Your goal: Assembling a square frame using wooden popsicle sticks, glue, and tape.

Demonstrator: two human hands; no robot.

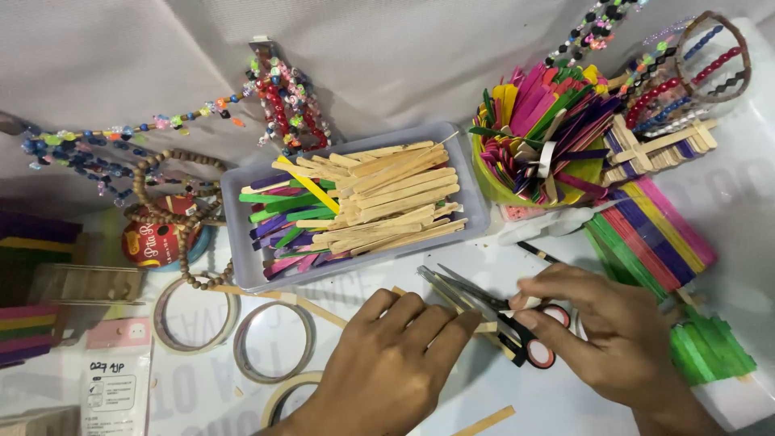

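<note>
Head view, right hand (613, 339) gripping black red-handled scissors (517, 323), left hand (395, 355) flat on plain wooden sticks (484, 327)

Scissors (504, 319) with black and red handles lie open across a plain wooden stick (484, 327), near centre.

A flat white-and-pink packet (117, 379) lies lower left, below a round red labelled tin (153, 241).

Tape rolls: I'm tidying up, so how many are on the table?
3, all left of the left hand: one by the bead string, one beside it, one partly hidden under the wrist.
</note>
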